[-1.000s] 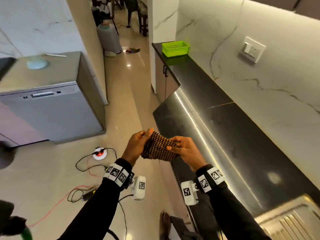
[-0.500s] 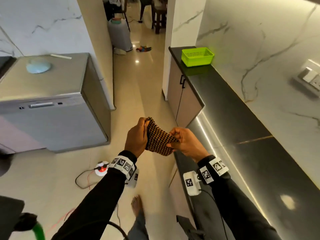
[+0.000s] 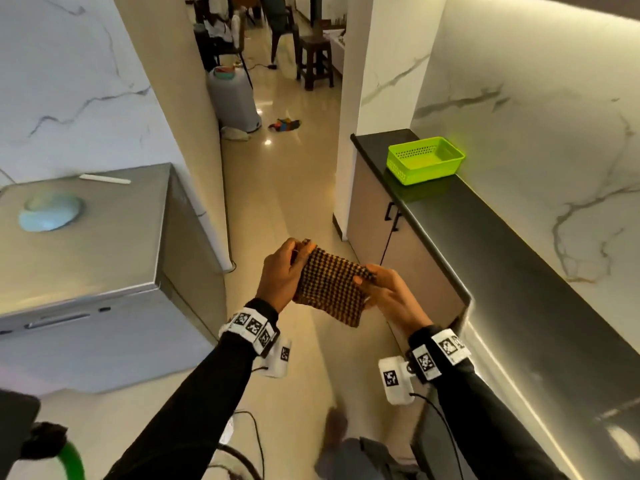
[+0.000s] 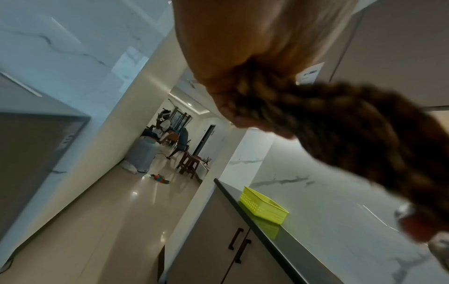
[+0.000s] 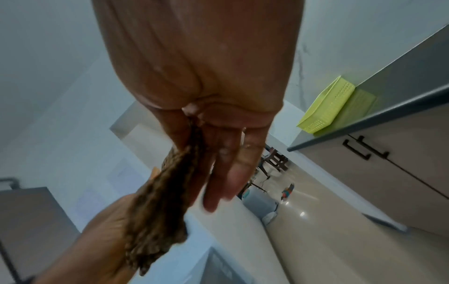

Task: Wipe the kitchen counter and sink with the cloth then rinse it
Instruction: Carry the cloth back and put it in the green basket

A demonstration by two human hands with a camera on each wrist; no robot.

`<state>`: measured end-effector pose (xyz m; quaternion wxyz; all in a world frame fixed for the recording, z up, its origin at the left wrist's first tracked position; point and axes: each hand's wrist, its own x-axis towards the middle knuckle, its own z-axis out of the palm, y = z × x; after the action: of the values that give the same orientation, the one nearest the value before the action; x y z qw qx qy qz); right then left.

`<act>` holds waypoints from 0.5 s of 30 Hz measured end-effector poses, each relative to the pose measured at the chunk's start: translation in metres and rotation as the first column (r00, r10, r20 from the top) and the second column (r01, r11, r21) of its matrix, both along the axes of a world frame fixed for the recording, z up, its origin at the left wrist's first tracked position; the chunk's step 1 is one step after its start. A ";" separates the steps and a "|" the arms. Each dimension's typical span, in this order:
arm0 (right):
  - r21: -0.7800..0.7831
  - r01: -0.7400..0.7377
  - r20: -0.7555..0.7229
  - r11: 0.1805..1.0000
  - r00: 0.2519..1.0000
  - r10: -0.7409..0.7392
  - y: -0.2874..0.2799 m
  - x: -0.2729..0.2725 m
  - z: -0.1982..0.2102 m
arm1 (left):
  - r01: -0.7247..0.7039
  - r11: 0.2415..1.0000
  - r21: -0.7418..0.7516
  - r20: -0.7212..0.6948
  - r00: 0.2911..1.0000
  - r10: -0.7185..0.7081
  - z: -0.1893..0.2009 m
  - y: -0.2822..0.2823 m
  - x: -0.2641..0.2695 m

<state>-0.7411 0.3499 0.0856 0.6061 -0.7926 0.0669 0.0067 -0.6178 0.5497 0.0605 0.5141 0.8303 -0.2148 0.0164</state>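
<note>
I note the steel-fronted dishwasher (image 3: 79, 271) to the left, carrying a pale blue bowl (image 3: 51, 212) on its top. To the right runs the dark kitchen counter (image 3: 519, 289), with a lime-green perforated basket (image 3: 425, 160) standing at its far end beside the marble wall. The checked brown-and-orange cloth (image 3: 330, 287) is held in the air over the floor, just beside the counter's near edge and not touching it. My left hand (image 3: 282, 277) grips the cloth's far left edge with fingers curled round it. My right hand (image 3: 389, 294) pinches the right edge between thumb and fingers; the right wrist view shows the remaining fingers (image 5: 233, 173) extended and wet. The cloth is stretched between both hands.
</note>
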 end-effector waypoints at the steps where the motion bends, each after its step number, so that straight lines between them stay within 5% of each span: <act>1: -0.023 0.024 -0.008 0.999 1.000 -0.024 -0.012 0.024 -0.005 | 0.074 0.997 0.015 -0.055 0.996 -0.073 -0.005 -0.003 0.028; 5: 0.005 -0.030 -0.072 1.000 0.997 0.031 -0.053 0.103 -0.013 | 0.298 0.955 -0.008 -0.224 0.930 -0.292 -0.016 -0.021 0.127; 11: -0.015 0.081 -0.065 0.997 0.995 -0.081 -0.113 0.220 -0.019 | 0.395 0.913 -0.100 -0.441 0.805 -0.397 -0.011 -0.083 0.254; 15: 0.017 0.217 -0.035 0.976 0.976 -0.216 -0.146 0.286 -0.021 | 0.311 0.949 -0.054 -0.338 0.889 -0.310 -0.013 -0.134 0.318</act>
<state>-0.4552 0.2042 0.0651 0.6100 -0.7741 0.1628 -0.0457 -0.3003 0.4152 0.0473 0.5387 0.7758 -0.2521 -0.2105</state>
